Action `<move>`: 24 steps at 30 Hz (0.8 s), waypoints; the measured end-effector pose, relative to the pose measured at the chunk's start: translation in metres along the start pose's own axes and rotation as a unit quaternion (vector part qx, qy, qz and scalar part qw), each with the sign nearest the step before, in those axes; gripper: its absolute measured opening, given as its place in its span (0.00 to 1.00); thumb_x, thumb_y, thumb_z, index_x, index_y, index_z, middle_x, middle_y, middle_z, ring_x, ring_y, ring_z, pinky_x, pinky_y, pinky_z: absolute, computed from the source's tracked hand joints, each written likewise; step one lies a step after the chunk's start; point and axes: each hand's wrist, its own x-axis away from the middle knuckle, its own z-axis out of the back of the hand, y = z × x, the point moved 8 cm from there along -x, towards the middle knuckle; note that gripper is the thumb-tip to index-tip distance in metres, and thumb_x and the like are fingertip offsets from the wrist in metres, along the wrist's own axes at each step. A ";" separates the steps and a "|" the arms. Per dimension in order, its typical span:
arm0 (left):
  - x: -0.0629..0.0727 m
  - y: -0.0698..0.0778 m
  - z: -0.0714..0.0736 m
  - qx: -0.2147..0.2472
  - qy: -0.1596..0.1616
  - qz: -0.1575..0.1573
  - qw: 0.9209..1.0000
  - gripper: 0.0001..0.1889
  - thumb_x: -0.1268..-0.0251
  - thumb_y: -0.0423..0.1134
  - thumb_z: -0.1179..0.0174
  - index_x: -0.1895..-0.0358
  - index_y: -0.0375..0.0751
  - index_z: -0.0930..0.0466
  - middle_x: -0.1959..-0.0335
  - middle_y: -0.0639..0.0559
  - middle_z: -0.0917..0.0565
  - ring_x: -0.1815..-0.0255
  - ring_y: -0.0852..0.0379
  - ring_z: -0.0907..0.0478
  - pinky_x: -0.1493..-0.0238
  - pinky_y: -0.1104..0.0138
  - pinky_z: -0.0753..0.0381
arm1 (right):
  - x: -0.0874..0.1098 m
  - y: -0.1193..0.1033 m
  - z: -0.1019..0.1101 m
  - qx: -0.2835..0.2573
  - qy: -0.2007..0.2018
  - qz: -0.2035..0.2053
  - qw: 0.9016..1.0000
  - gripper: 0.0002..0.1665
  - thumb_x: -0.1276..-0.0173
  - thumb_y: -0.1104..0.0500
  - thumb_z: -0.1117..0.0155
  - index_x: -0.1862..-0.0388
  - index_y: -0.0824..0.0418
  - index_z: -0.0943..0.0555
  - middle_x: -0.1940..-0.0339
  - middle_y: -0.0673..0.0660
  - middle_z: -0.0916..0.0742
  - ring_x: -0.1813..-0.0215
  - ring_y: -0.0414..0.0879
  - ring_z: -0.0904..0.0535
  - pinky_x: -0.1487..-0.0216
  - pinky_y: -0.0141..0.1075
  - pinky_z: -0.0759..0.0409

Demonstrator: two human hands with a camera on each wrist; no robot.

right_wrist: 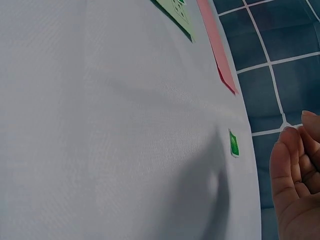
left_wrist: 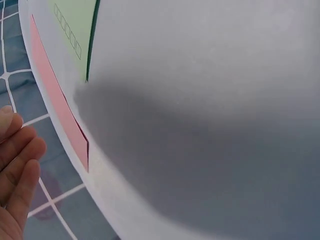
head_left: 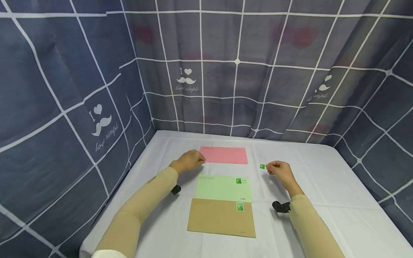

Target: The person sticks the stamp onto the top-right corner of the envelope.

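A pink envelope (head_left: 224,155) lies at the back of the table. My left hand (head_left: 190,160) hovers by its left end, fingertips close to the edge; in the left wrist view the fingers (left_wrist: 20,170) are loosely bent with nothing between them. A small green stamp (head_left: 262,166) with a white border lies on the cloth to the right of the pink envelope. My right hand (head_left: 280,171) is just right of the stamp, thumb and fingers drawn together. In the right wrist view the stamp (right_wrist: 234,144) lies apart from the bent fingers (right_wrist: 282,167).
Nearer me lie a light green envelope (head_left: 222,188) and a brown envelope (head_left: 221,218), each with a green stamp at its upper right. A white cloth covers the table (head_left: 322,172). Dark checked curtains (head_left: 219,79) hang behind it and at both sides.
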 end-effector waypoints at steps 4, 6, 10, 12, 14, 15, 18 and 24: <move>-0.004 -0.004 -0.002 0.001 0.004 -0.008 1.000 0.10 0.27 0.34 0.42 0.54 0.38 0.10 0.58 0.49 0.10 0.60 0.58 0.18 0.54 0.63 0.17 | 0.003 -0.001 0.002 0.008 0.003 -0.003 1.000 0.16 0.26 0.60 0.40 0.51 0.75 0.20 0.64 0.57 0.13 0.66 0.37 0.20 0.58 0.33 0.15; -0.007 -0.007 -0.004 0.000 0.006 -0.008 1.000 0.11 0.26 0.35 0.42 0.53 0.38 0.10 0.57 0.49 0.10 0.58 0.58 0.17 0.52 0.63 0.16 | 0.004 0.000 0.002 0.009 0.004 -0.007 1.000 0.16 0.26 0.60 0.40 0.51 0.75 0.20 0.62 0.60 0.13 0.66 0.37 0.20 0.57 0.34 0.15; -0.012 -0.014 -0.009 0.008 0.013 0.011 1.000 0.11 0.27 0.35 0.42 0.50 0.37 0.12 0.52 0.47 0.10 0.50 0.53 0.14 0.46 0.60 0.16 | 0.006 0.002 0.004 0.011 0.008 -0.010 1.000 0.16 0.26 0.61 0.40 0.51 0.74 0.19 0.61 0.61 0.13 0.66 0.38 0.21 0.57 0.34 0.15; -0.015 -0.018 -0.011 0.012 0.015 0.023 1.000 0.12 0.27 0.36 0.41 0.49 0.37 0.12 0.50 0.47 0.11 0.46 0.51 0.15 0.44 0.59 0.16 | 0.007 0.004 0.004 0.016 0.005 -0.008 1.000 0.16 0.26 0.61 0.40 0.51 0.75 0.20 0.62 0.58 0.13 0.65 0.38 0.21 0.57 0.34 0.15; -0.017 -0.020 -0.014 0.016 0.014 0.033 0.999 0.12 0.27 0.37 0.41 0.47 0.37 0.13 0.49 0.46 0.12 0.44 0.50 0.16 0.42 0.58 0.17 | 0.008 0.005 0.004 0.018 0.004 -0.007 1.000 0.16 0.26 0.61 0.40 0.51 0.75 0.19 0.65 0.55 0.13 0.66 0.38 0.20 0.57 0.34 0.15; -0.018 -0.021 -0.015 0.017 0.013 0.038 0.999 0.13 0.27 0.37 0.41 0.47 0.37 0.13 0.48 0.46 0.12 0.43 0.49 0.16 0.41 0.58 0.17 | 0.008 0.006 0.004 0.019 0.003 -0.006 1.000 0.16 0.26 0.61 0.39 0.52 0.75 0.19 0.66 0.54 0.13 0.66 0.38 0.20 0.58 0.34 0.15; -0.022 -0.026 -0.018 0.013 0.008 0.051 0.999 0.13 0.27 0.38 0.41 0.46 0.38 0.13 0.46 0.47 0.12 0.41 0.49 0.17 0.39 0.58 0.19 | 0.009 0.006 0.004 0.022 0.001 -0.003 1.000 0.16 0.27 0.61 0.39 0.52 0.76 0.19 0.66 0.53 0.13 0.66 0.37 0.20 0.58 0.33 0.15; -0.031 -0.033 -0.018 0.010 0.013 0.059 0.998 0.14 0.26 0.38 0.41 0.45 0.38 0.14 0.44 0.47 0.13 0.38 0.47 0.19 0.34 0.56 0.22 | 0.014 0.008 0.004 0.020 0.004 -0.010 1.000 0.15 0.28 0.63 0.38 0.53 0.76 0.19 0.64 0.58 0.12 0.67 0.37 0.20 0.61 0.30 0.16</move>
